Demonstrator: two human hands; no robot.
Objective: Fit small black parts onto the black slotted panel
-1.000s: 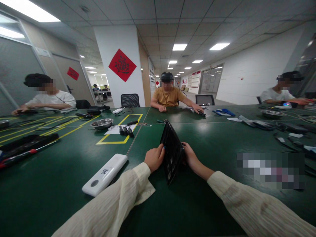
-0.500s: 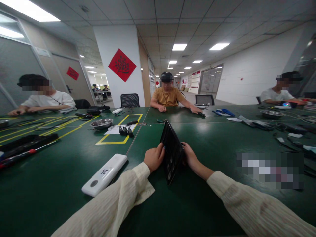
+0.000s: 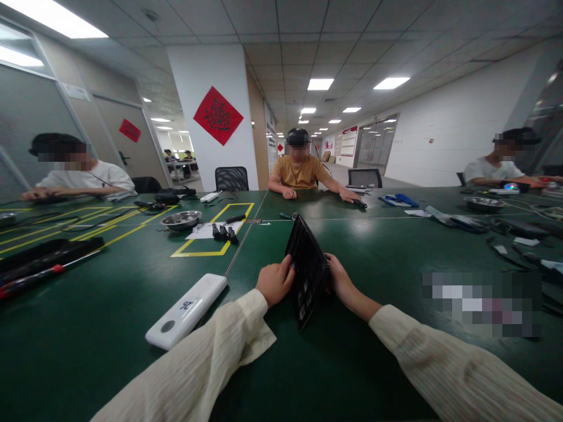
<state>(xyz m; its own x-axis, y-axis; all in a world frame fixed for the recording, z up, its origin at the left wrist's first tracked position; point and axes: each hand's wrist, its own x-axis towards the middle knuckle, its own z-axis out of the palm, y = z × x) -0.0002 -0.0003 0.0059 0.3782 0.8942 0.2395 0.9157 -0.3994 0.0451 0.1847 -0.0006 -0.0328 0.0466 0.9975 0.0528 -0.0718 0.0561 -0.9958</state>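
Note:
A flat black panel (image 3: 307,272) with lighter marks on its lower face stands tilted on its edge in front of me. My left hand (image 3: 276,280) grips its left side, fingers curled and pressed against the face. At the opposite edge my right hand (image 3: 342,280) holds on, thumb by the rim, its other fingers partly hidden behind the panel. To the left of my left hand a white oblong device (image 3: 187,310) marked 26 lies on the green table (image 3: 352,363). What the panel belongs to I cannot make out.
Beyond the panel lie small black parts (image 3: 224,234) on white paper, beside a metal bowl (image 3: 181,220). A black case (image 3: 48,258) and a red-handled screwdriver (image 3: 55,271) are at left. Cables and bags (image 3: 457,220) lie at right. Co-workers sit around the table.
My hands and the panel stay almost in place. The co-worker at the far left has shifted their hands slightly.

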